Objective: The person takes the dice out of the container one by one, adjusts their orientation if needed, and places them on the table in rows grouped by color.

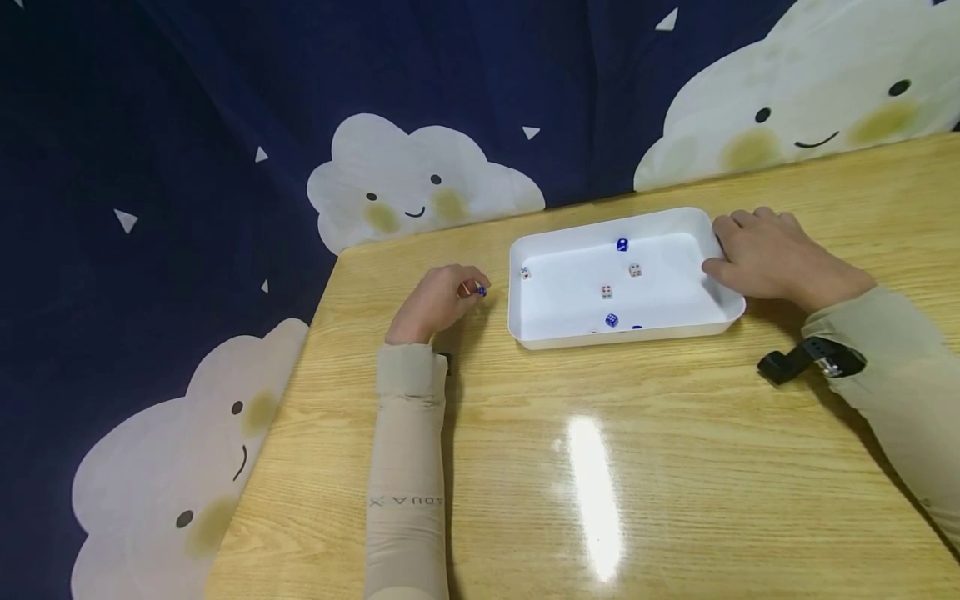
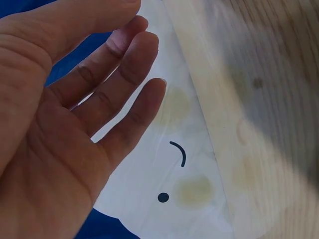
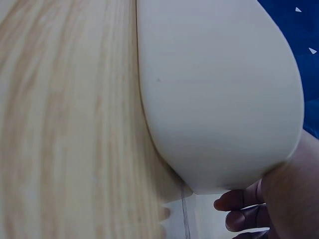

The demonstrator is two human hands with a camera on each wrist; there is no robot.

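Observation:
Left of the white tray (image 1: 555, 341), my left hand (image 1: 441, 298) pinches a blue die (image 1: 482, 291) at its fingertips, close over the table. In the left wrist view the other fingers (image 2: 117, 82) are loosely bent and the die is out of sight. My right hand (image 1: 768, 254) grips the tray's right end, thumb at the rim. The right wrist view shows the tray's outer wall (image 3: 219, 89) with fingertips (image 3: 239, 219) under its edge. Inside the tray lie white dice (image 1: 635, 270) and blue dice (image 1: 612, 320), spread apart; the near wall partly hides some.
The tray stands on a wood-grain table (image 1: 525, 467) near its back edge. Behind and to the left hangs a dark blue curtain (image 1: 225, 67) with smiling clouds (image 1: 420, 192). A black strap with a device (image 1: 813, 360) sits on the right wrist.

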